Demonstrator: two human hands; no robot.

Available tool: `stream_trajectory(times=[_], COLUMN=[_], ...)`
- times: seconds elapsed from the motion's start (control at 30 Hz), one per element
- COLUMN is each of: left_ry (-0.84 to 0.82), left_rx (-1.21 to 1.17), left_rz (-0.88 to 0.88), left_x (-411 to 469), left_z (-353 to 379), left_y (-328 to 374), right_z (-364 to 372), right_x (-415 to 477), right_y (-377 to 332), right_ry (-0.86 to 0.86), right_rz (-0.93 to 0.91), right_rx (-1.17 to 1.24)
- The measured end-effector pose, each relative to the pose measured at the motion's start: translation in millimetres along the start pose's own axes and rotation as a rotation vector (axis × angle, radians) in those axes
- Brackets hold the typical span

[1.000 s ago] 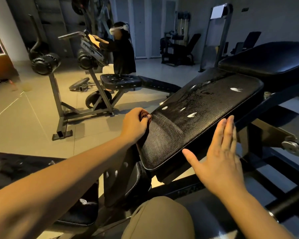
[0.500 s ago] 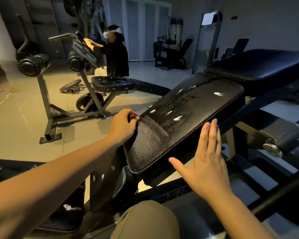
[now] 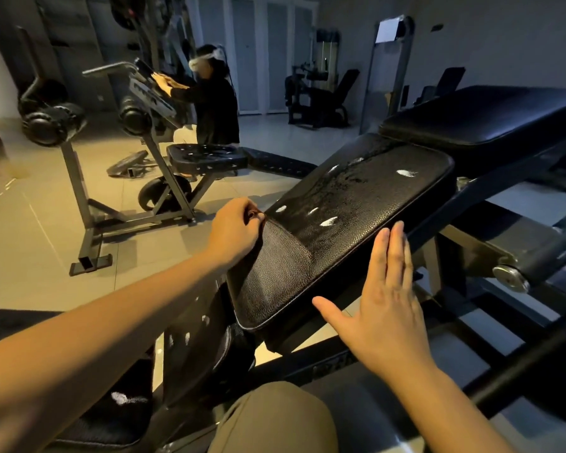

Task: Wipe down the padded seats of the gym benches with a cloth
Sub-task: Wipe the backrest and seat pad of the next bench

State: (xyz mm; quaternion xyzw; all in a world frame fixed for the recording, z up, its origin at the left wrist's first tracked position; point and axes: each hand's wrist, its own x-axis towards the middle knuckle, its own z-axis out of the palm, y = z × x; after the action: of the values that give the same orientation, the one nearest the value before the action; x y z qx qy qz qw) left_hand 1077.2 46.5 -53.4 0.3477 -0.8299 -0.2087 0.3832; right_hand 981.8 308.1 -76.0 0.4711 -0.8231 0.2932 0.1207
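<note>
A black padded seat [image 3: 356,204] slopes up away from me, wet and glossy on its upper part, with several white foam spots [image 3: 328,221]. Its lower left part looks duller. My left hand [image 3: 234,232] is curled at the pad's left edge and grips a small dark wad, apparently the cloth [image 3: 256,216], mostly hidden in the fist. My right hand [image 3: 386,299] is flat with straight fingers, its fingertips against the pad's right side edge. A second black pad [image 3: 484,119] joins the seat at the far right.
The bench's metal frame and bolt [image 3: 510,277] run below on the right. Another bench [image 3: 206,156] with foam spots stands on the tiled floor ahead left, and a person [image 3: 216,106] in dark clothes works at it. My knee [image 3: 275,420] is at the bottom.
The view has shifted slightly. Both hands keep their places on the pad; the left fist stays at the left edge and the right palm stays flat at the right edge.
</note>
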Motion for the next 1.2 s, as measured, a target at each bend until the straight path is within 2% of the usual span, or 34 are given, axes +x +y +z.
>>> stream_trajectory(times=[0.07, 0.17, 0.2, 0.27, 0.33, 0.4, 0.47, 0.53, 0.63, 0.7, 0.77, 0.9, 0.97, 1.03, 1.13, 1.2], left_ry=[-0.026, -0.181, -0.218, -0.173, -0.057, -0.016, -0.011, -0.005, -0.120, -0.191, -0.148, 0.005, 0.025, 0.019, -0.116, -0.194], left_rx=[-0.055, -0.139, -0.136, -0.105, -0.085, -0.030, -0.012, -0.074, -0.188, -0.174, -0.107, -0.061, -0.018, 0.005, -0.089, -0.117], left_rz=[0.156, 0.537, 0.612, 0.581, 0.336, 0.069, -0.022, 0.079, 0.402, 0.579, 0.558, 0.134, 0.051, 0.195, 0.527, 0.625], left_x=[-27, -73, -76, -59, -23, 10, 15, -9, -65, -78, -63, -9, -6, -26, -71, -78], left_z=[-3, -17, -19, -15, -4, 0, 3, 1, -12, -18, -14, -3, 0, -3, -13, -18], left_y=[25, 53, 53, 40, 18, -3, -4, 14, 44, 44, 29, -5, -3, 15, 48, 51], right_z=[2, 6, 7, 8, 8, 7, 6, 5, 6, 8, 8, 7, 6, 7, 8, 8], right_x=[1, 2, 2, 3, 3, 3, 2, 1, 2, 3, 2, 1, 2, 1, 1, 1], right_y=[-1, -4, -5, -5, -4, -3, -3, -5, -7, -6, -6, -6, -6, -8, -9, -8], right_ry=[0.014, 0.027, 0.030, 0.034, 0.037, 0.033, 0.034, 0.032, 0.025, 0.034, 0.041, 0.040, 0.037, 0.040, 0.040, 0.040], right_rz=[0.008, 0.021, 0.022, 0.019, 0.016, 0.019, 0.020, 0.022, 0.034, 0.037, 0.037, 0.029, 0.030, 0.036, 0.052, 0.050], right_rx=[-0.002, 0.005, 0.005, -0.005, -0.012, -0.016, -0.018, -0.018, -0.024, -0.032, -0.032, -0.033, -0.033, -0.032, -0.032, -0.026])
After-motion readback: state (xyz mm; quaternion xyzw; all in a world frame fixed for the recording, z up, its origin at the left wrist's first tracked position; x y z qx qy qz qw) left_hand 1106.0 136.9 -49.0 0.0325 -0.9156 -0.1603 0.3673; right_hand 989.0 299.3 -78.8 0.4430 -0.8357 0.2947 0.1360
